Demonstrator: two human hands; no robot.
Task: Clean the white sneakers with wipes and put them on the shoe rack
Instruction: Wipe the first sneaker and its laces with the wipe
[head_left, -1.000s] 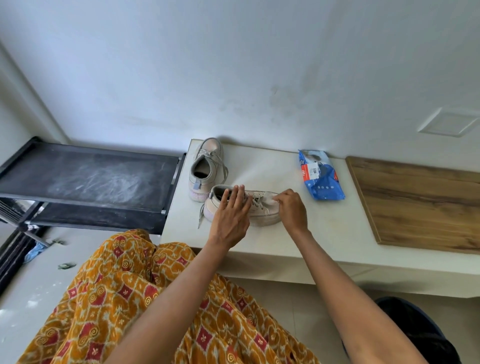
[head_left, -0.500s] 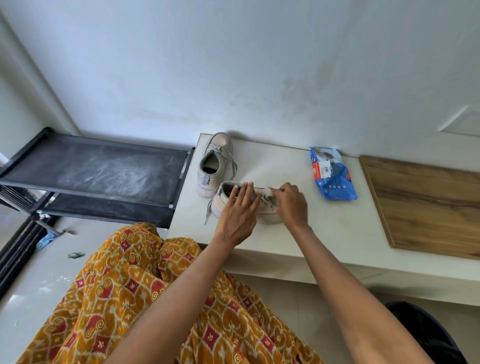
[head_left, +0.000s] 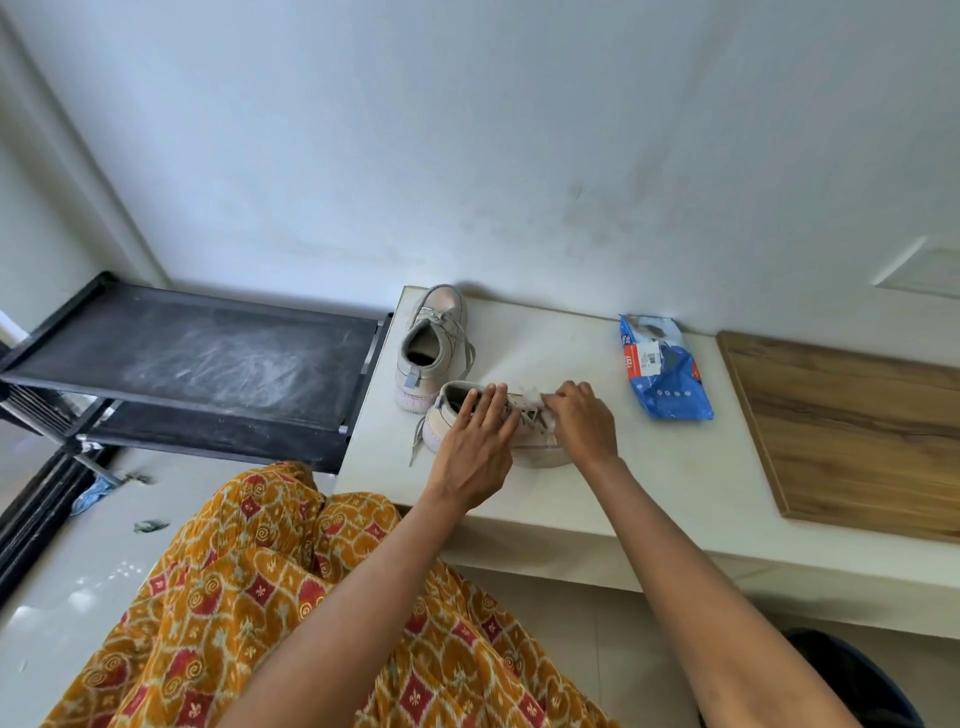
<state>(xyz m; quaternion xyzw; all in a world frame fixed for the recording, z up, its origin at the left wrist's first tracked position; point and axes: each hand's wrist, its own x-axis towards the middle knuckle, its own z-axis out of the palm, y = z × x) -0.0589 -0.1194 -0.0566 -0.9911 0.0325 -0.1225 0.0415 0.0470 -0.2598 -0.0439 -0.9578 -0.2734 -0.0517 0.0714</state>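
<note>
Two white sneakers stand on a white ledge (head_left: 597, 499). The far sneaker (head_left: 434, 343) points toward the wall. The near sneaker (head_left: 535, 441) lies crosswise, toe to the right. My left hand (head_left: 478, 441) rests on its heel end with straight fingers over the opening. My right hand (head_left: 584, 421) has its fingers curled over the laces, and a scrap of white wipe (head_left: 532, 396) shows at the fingertips. A blue wipes pack (head_left: 665, 369) lies to the right.
A black shoe rack (head_left: 208, 358) with a dusty top shelf stands left of the ledge. A wooden board (head_left: 852, 431) lies at the right. My patterned orange skirt (head_left: 260, 597) fills the lower left. A dark bin (head_left: 852, 680) sits below right.
My right hand has slid left from the toe onto the laces of the near sneaker. My left hand has stayed on the heel end. The camera has tilted slightly.
</note>
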